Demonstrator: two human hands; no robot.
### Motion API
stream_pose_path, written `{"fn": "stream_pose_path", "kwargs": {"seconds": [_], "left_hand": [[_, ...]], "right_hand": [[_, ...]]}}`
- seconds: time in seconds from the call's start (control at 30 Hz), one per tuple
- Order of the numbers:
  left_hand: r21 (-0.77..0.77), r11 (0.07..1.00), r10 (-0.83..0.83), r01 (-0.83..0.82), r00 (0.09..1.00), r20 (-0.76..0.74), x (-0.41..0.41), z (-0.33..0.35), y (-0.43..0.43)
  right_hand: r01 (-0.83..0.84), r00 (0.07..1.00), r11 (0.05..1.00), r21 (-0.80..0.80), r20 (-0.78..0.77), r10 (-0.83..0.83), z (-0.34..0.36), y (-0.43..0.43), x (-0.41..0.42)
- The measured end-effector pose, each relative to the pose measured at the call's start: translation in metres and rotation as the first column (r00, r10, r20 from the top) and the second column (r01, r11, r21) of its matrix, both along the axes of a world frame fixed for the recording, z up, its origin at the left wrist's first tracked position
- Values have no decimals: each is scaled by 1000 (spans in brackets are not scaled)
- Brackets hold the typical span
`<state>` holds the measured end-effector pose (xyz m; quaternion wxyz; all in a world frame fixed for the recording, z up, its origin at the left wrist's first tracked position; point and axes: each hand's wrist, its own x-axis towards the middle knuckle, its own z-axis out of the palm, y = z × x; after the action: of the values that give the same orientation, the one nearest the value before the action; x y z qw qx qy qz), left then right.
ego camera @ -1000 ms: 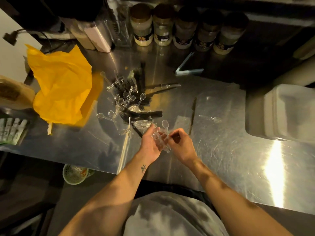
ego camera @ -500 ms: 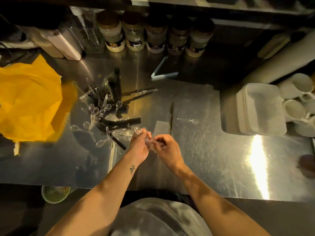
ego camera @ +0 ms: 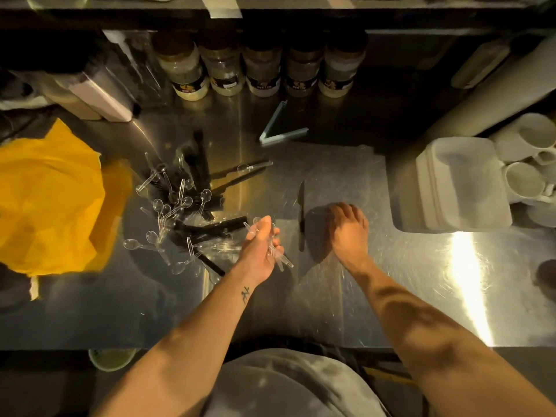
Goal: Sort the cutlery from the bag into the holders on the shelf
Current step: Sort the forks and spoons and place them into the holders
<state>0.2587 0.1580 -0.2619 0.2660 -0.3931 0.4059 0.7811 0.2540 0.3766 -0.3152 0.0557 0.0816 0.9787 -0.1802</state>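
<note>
A heap of clear plastic spoons (ego camera: 168, 206) and black plastic cutlery (ego camera: 210, 228) lies on the steel counter (ego camera: 346, 296), left of centre. My left hand (ego camera: 260, 245) grips a bunch of clear spoons (ego camera: 281, 258) just right of the heap. My right hand (ego camera: 346, 231) is lowered onto the counter to the right, fingers pointing away, over the spot where a lone clear spoon lay; the spoon is hidden. A single black knife (ego camera: 301, 215) lies between my two hands. The crumpled yellow bag (ego camera: 51, 206) sits at the far left. No holders are clearly visible.
Several spice jars (ego camera: 261, 70) line the back under a shelf edge (ego camera: 270, 7). A stack of white foam boxes (ego camera: 463, 185) and white cups (ego camera: 529, 164) stand at the right. A pale triangular frame (ego camera: 281, 127) lies behind the heap. One clear spoon (ego camera: 252, 167) lies apart.
My right hand left the bunch and moved right onto the counter past the black knife. My left hand keeps the spoons. The view shifted to the right.
</note>
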Motion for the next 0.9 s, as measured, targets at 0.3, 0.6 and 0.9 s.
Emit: {"fn": "stream_pose_path", "kwargs": {"seconds": [0.3, 0.6, 0.9], "left_hand": [[102, 995, 11, -12, 1000, 10, -7, -1, -3], [-31, 999, 18, -16, 997, 81, 1, -6, -11], [9, 988, 154, -155, 985, 71, 38, -6, -47]], "right_hand": [[182, 983, 891, -415, 89, -159, 2, -23, 8], [298, 954, 513, -805, 240, -178, 49, -111, 45], [168, 981, 639, -751, 191, -33, 48, -146, 58]]}}
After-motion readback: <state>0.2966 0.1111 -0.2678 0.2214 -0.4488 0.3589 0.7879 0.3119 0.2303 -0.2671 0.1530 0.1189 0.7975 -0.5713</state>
